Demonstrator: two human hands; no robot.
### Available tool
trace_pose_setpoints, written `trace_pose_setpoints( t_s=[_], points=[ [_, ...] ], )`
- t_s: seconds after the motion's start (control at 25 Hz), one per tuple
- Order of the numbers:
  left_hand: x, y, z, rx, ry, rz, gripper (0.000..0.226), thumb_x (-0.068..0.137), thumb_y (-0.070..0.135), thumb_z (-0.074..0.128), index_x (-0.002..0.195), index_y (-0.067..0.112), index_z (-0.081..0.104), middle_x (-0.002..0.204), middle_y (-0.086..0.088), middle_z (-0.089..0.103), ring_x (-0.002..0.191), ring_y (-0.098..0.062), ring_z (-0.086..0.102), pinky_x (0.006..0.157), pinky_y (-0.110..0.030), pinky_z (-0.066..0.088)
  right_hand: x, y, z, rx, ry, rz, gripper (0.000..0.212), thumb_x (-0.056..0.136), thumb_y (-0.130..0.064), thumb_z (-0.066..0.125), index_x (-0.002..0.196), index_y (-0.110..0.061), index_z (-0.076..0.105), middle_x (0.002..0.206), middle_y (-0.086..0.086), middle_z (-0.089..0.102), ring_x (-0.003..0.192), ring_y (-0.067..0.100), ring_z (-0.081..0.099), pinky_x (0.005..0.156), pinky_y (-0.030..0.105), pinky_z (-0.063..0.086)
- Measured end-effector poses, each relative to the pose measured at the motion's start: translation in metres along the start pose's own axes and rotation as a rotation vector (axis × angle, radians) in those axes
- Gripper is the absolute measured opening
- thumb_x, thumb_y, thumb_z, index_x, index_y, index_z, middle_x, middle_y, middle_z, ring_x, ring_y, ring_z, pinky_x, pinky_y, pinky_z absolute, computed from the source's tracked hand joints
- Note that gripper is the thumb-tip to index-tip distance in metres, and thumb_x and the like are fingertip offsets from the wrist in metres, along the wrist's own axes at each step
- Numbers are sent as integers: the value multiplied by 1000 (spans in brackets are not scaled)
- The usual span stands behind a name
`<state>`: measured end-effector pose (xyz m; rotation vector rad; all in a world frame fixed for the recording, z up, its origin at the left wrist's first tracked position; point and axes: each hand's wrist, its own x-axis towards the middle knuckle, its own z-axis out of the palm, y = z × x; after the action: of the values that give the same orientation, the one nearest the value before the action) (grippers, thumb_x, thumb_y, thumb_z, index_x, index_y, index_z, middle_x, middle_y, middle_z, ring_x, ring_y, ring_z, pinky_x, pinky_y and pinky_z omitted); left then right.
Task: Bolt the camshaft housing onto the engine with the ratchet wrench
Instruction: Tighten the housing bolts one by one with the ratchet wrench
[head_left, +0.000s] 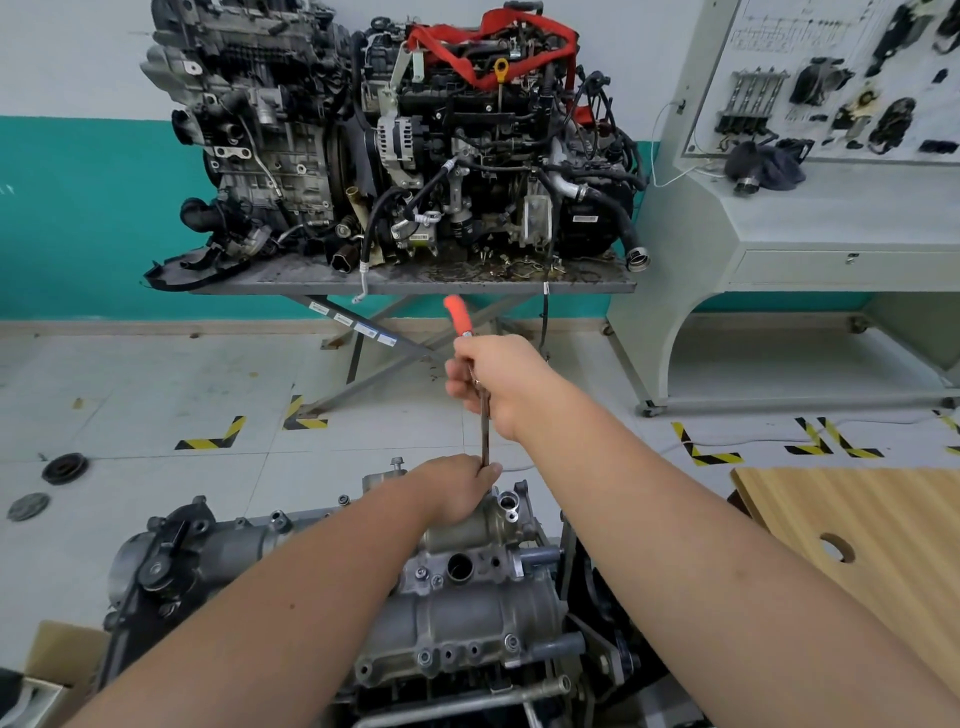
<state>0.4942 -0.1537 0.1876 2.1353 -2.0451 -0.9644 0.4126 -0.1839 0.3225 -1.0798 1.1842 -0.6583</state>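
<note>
Head view: right hand (498, 384) grips the ratchet wrench (475, 384) mid-shaft, orange handle pointing up and away. Left hand (460, 488) curls around its lower end at the far edge of the camshaft housing (467, 613) atop the engine (171, 561). Advice: steady the head square on the bolt and swing smoothly. No containers with visible contents; the cardboard box (49, 660) interior is unreadable.

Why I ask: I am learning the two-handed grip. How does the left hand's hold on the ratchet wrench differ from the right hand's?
The left hand sits low at the head end of the orange-handled steel ratchet wrench, against the grey cast-metal camshaft housing; the right hand is raised clear of it. The left grips beside the bare shank's lower end; the right wraps the shank just under the orange grip. Both hands curl round the same wrench.
</note>
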Motion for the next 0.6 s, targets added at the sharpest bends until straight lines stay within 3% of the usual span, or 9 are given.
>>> trace_pose_setpoints(
  t_s=[0.08, 0.16, 0.28, 0.4, 0.52, 0.56, 0.6],
  points=[
    [0, 1, -1, 17, -15, 2, 44, 106, 49, 22, 87, 19, 48, 107, -7, 62, 97, -24, 53, 82, -33, 34, 2, 6, -4, 320, -27, 36, 11, 101, -18, 51, 91, -18, 53, 57, -7, 57, 50, 10, 56, 60, 26, 35],
    [3, 0, -2, 9, -23, -2, 45, 106, 49, 22, 101, 15, 52, 118, -11, 62, 101, -26, 53, 84, -33, 35, 3, 15, -12, 599, -49, 22, 20, 99, -13, 55, 80, -18, 51, 60, -6, 54, 59, 12, 54, 62, 26, 38],
    [2, 3, -2, -2, -50, -27, 51, 105, 50, 25, 118, 12, 57, 126, -12, 61, 112, -28, 55, 89, -34, 38, -2, 37, -23, 769, -121, -146, 23, 98, -9, 57, 78, -21, 56, 74, -3, 61, 71, 14, 56, 68, 28, 41],
    [-2, 7, -6, -66, -57, -60, 51, 105, 48, 28, 122, 10, 58, 130, -13, 60, 118, -30, 54, 98, -36, 40, -9, 61, -23, 548, -90, -381, 18, 99, -16, 59, 100, -30, 70, 94, -6, 73, 88, 11, 66, 78, 29, 51],
    [-12, 8, -14, -85, -58, -64, 39, 106, 32, 34, 125, 8, 58, 135, -14, 58, 121, -32, 53, 102, -38, 43, -12, 84, -20, -4, 172, -752, 27, 97, -26, 62, 109, -50, 68, 124, -12, 65, 118, 5, 59, 101, 34, 50],
    [-13, 18, -17, 40, 59, -133, 34, 105, 22, 39, 128, 4, 56, 137, -19, 55, 124, -34, 52, 100, -37, 45, -13, 89, -19, -134, 198, -883, 28, 96, -21, 63, 113, -43, 69, 131, -7, 61, 124, 7, 55, 105, 36, 47],
    [-24, 24, -29, 44, 45, -258, 34, 100, 11, 46, 132, -2, 52, 138, -25, 51, 127, -38, 49, 98, -38, 47, -11, 90, -19, -309, 215, -1022, 27, 93, -12, 65, 113, -29, 73, 135, 1, 61, 126, 14, 54, 106, 37, 46]
  ],
)
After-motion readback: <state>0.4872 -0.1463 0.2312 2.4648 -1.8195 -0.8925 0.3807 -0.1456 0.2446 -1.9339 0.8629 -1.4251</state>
